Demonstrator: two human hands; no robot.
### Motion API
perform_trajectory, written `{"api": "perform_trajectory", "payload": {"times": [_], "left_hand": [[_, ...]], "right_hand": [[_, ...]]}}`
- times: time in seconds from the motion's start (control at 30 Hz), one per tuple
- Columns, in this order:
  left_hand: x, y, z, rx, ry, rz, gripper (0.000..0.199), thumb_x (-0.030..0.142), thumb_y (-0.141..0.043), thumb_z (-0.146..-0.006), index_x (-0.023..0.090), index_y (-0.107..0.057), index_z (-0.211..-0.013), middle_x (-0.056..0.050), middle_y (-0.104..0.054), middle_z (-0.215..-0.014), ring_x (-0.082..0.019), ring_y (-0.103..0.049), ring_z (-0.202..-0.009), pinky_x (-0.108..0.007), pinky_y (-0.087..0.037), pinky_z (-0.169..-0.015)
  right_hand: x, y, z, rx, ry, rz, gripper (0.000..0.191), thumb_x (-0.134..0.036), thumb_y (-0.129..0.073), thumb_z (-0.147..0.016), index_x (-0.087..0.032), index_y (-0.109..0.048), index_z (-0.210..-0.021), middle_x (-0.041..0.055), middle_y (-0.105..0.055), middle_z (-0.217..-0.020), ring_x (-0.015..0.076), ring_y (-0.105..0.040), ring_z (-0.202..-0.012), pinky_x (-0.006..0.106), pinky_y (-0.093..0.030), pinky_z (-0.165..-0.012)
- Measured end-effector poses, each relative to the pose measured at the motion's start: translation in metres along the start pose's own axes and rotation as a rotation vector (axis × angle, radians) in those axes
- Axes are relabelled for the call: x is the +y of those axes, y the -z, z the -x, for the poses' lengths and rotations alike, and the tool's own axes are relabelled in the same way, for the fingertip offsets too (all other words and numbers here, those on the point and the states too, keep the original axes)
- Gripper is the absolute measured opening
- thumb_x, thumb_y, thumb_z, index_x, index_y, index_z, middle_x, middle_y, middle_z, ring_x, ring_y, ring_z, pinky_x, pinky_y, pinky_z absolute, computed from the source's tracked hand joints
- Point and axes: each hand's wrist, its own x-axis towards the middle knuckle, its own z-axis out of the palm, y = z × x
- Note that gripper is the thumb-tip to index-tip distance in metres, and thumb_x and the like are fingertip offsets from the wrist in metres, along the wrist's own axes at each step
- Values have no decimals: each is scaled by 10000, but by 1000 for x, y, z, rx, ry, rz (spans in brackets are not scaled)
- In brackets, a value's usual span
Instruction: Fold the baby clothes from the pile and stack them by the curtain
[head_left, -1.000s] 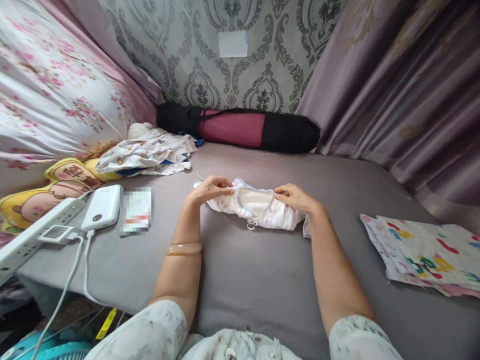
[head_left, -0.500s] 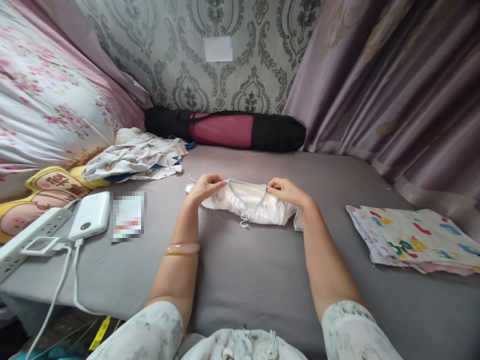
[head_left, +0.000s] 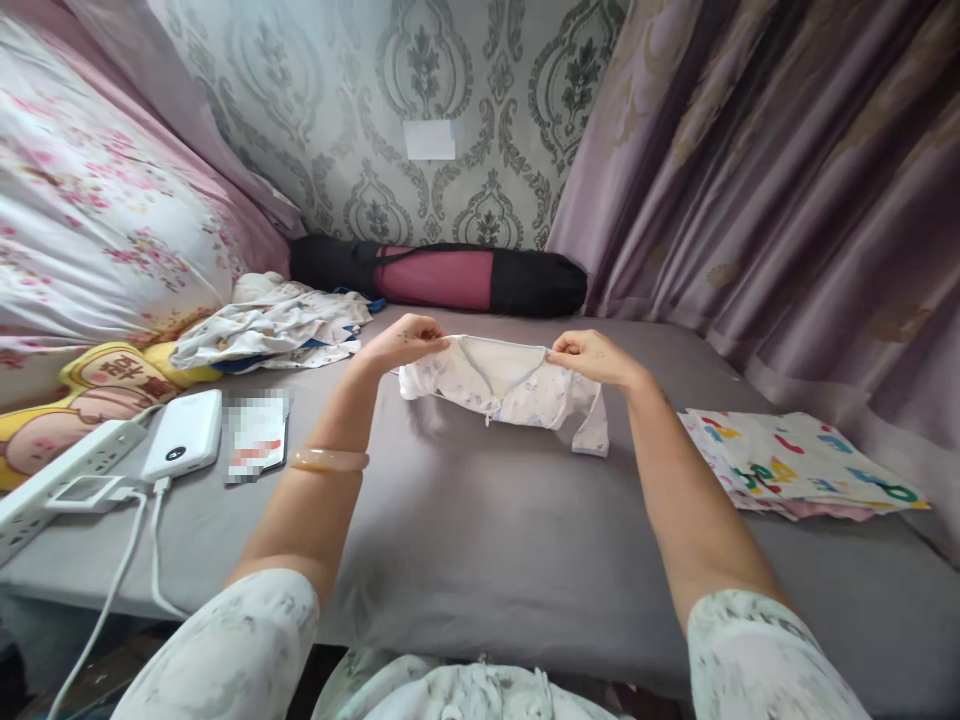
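A small white baby top (head_left: 517, 395) with a faint print and pale blue trim hangs between my hands in the head view. My left hand (head_left: 409, 340) pinches it at the left shoulder. At the other shoulder, my right hand (head_left: 589, 355) has it between thumb and fingers. The V-shaped neckline is stretched wide between the two grips. One sleeve droops below my right hand, and a little tie shows at the front. The top appears raised off the grey bed sheet (head_left: 465, 540).
Folded printed cloths (head_left: 810, 455) lie at the right. To the left are a crumpled garment (head_left: 270, 325), a yellow cartoon pillow (head_left: 97, 410), a white power bank (head_left: 182, 433), a power strip (head_left: 67, 490) with cables and a blurred packet (head_left: 255, 435). A black and maroon bag (head_left: 435, 278) lies along the wall.
Both hands have lifted the baby top from the sheet and moved slightly apart. Its lower part and right sleeve now hang down. The camera view has tilted up a little.
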Motion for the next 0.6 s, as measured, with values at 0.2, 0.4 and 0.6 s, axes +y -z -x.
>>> {"api": "perform_trajectory", "payload": {"times": [0.2,0.4,0.6], "left_hand": [[22,23,5,51,-36,-33,377,537,-643,-710,163,-669,-742,-5,-533,-640,-120,-447,-585,-255,-311,-523],[37,45,2,113,-82,1,307,472,-652,-728,172,-677,-788,-24,-566,-692,-145,-506,-664,-270,-371,-586],[61,72,12,121,-101,-92,272,426,-672,-730,167,-696,-808,-11,-561,-669,-141,-517,-670,-272,-390,-613]], "right_hand": [[-32,30,4,-19,21,-42,384,-564,-658,-730,-193,-685,-829,16,-657,-748,147,-578,-683,248,-431,-598],[-61,52,7,-48,25,-50,233,-414,-694,-738,-202,-721,-832,29,-715,-818,180,-648,-775,284,-512,-693],[-77,71,7,46,75,52,289,-489,-715,-730,-212,-733,-809,22,-712,-766,192,-650,-751,292,-518,-662]]}}
